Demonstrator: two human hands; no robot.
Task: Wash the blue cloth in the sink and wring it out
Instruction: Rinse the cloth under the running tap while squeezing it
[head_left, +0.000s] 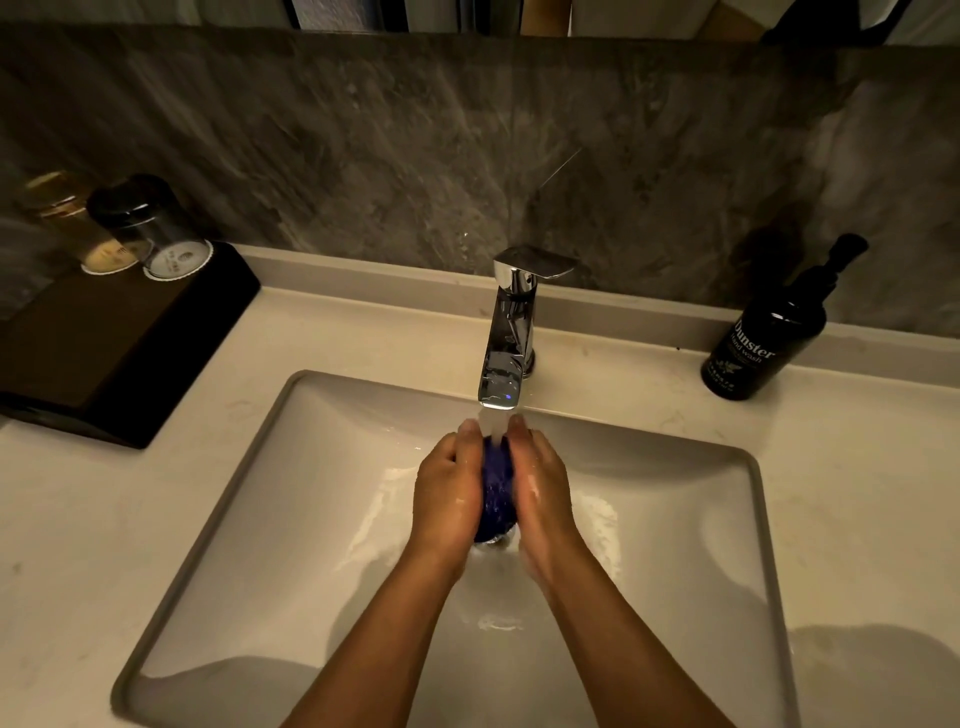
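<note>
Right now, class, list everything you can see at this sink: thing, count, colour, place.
Blue cloth: one, dark blue, bunched between both hands under the running water.
Tap: one, chrome, behind the basin, water flowing.
Sink: one, white, set in the pale counter.
Hand wash bottle: one, black, counter right of the tap.
Tray: one, black, counter at left.
Glasses: two, upside down on the tray, one clear, one amber.
Left hand: one, pressing the cloth's left side.
Right hand: one, pressing its right side.
</note>
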